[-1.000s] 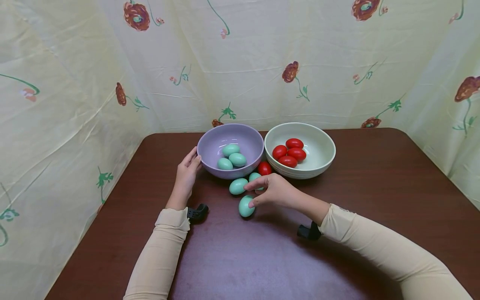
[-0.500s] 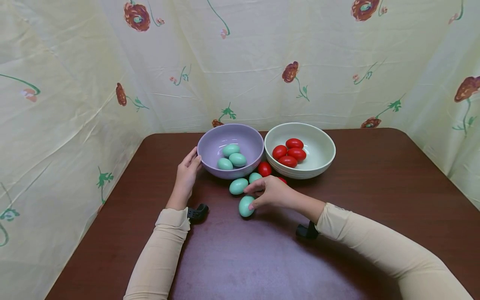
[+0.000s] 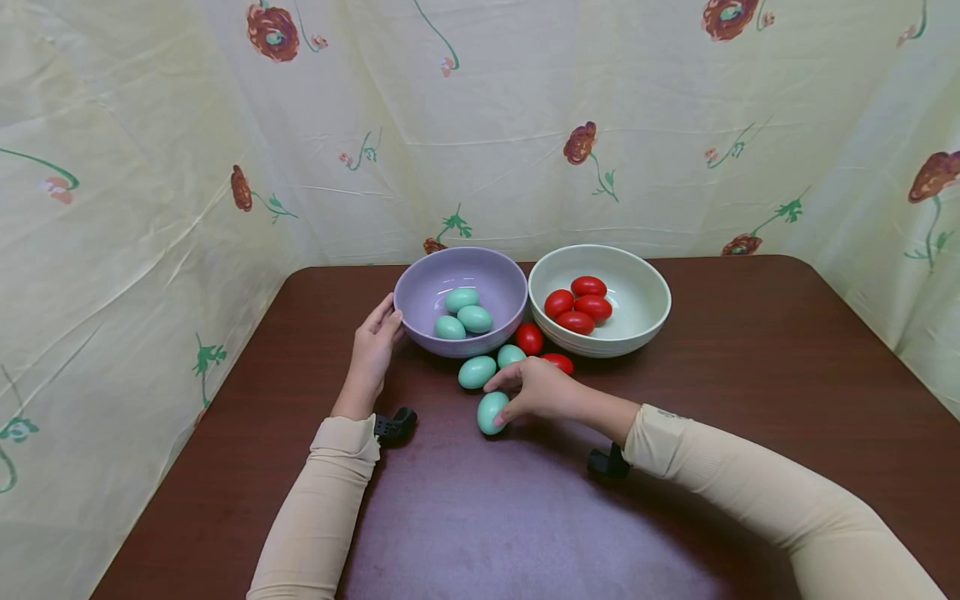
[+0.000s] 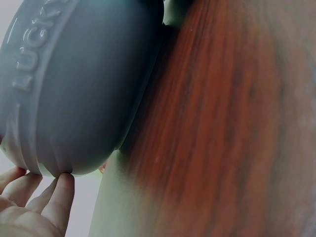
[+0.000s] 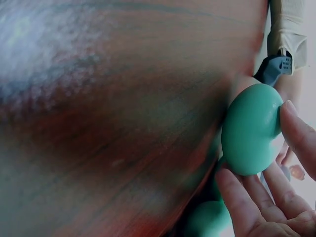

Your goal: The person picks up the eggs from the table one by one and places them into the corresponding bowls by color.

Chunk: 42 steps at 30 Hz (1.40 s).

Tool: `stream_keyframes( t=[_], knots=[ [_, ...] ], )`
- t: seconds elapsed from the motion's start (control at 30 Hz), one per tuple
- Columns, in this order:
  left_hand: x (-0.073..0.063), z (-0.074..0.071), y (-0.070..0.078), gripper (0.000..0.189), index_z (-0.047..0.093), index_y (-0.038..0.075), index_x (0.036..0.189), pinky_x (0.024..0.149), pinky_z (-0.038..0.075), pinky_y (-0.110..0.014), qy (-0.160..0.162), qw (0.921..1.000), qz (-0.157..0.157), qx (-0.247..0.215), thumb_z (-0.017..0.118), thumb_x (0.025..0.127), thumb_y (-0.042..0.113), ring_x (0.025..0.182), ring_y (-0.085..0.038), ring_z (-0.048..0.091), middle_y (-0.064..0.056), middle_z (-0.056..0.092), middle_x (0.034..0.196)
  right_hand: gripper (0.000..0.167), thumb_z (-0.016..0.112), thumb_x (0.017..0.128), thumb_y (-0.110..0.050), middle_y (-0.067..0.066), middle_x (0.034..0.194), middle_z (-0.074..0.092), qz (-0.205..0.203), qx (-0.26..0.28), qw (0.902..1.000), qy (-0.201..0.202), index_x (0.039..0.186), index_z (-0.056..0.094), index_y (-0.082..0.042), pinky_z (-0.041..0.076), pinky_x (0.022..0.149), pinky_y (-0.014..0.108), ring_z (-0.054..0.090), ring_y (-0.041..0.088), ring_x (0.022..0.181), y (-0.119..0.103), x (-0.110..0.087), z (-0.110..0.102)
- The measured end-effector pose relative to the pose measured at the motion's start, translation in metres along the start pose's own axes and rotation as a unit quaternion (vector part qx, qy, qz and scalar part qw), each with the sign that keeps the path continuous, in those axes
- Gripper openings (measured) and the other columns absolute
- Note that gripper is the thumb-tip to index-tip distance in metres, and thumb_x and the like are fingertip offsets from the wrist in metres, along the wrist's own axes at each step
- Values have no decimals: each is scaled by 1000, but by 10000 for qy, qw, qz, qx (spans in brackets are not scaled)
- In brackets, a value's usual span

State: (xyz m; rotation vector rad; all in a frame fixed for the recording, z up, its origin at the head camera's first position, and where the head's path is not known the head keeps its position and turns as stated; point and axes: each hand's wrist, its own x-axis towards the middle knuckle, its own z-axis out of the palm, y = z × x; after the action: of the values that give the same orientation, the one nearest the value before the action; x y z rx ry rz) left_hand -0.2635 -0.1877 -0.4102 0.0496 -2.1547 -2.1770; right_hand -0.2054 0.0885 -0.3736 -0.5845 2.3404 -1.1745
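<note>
Egg (image 3: 487, 413), green, nearest on the desk (image 3: 450, 517), is pinched by the right hand (image 3: 546, 388), which has edged nearer, baring a red egg (image 3: 558, 363); the grasp looks made, the lift not. Beyond, the left hand (image 3: 372, 348), loosely straight, rests against the purple bowl (image 3: 422, 296) holding three green eggs (image 3: 475, 319), beside the white bowl (image 3: 637, 304) with four red eggs (image 3: 594, 309).

In front of the glossy lavender round bowl (image 3: 423, 292), the bare right hand's grip (image 3: 546, 393) now sits slightly nearer the person and closer about a smooth mint-green egg (image 3: 490, 413): the index finger, raised off it a second ago, reaches its bowlward end, and the thumb overlaps it further. Previously covered by the hand, a shiny red egg (image 3: 559, 363) shows at the bowl's near right. The beige cloth sleeve (image 3: 720, 471) and black wrist camera (image 3: 607, 463) have shifted slightly towards the bowl's side.
</note>
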Motion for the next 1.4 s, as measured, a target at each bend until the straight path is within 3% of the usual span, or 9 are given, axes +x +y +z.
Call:
stream_keyframes(
  t=[0.33,0.63,1.03,1.3,1.4],
  knots=[
    [0,0,0,53,33,11,156,118,38,-38,7,10000,-34,15,48,106,23,143,-21,42,-7,35,161,44,87,75,-15,4,99,76,90,-301,9995,0,116,73,-6,53,65,21,58,11,82,-1,1,2],
    [0,-1,-1,53,33,10,156,117,39,-39,22,10000,30,52,48,106,22,143,-22,43,-8,36,160,46,87,75,-15,3,97,76,90,-218,9996,-170,118,73,-5,53,65,20,58,9,80,-1,2,3],
    [-1,0,0,54,33,12,156,118,38,-40,3,10000,-21,94,48,106,24,143,-22,43,-8,35,161,46,87,75,-13,2,86,75,183,46,9997,-169,117,73,-2,54,62,22,61,10,63,-1,1,5],
    [-1,-1,0,54,33,11,156,118,38,-39,-21,10000,-7,38,47,106,23,143,-22,43,-8,35,161,46,88,74,-15,1,87,75,222,39,9997,-108,116,73,-4,55,61,22,62,11,63,-3,1,4],
    [-1,-1,1,54,33,11,156,118,37,-39,-32,10000,2,35,47,106,23,143,-22,43,-8,35,161,48,89,73,-18,0,89,75,227,-75,9997,5,117,74,-6,54,65,22,64,12,71,-5,1,1]
  ],
)
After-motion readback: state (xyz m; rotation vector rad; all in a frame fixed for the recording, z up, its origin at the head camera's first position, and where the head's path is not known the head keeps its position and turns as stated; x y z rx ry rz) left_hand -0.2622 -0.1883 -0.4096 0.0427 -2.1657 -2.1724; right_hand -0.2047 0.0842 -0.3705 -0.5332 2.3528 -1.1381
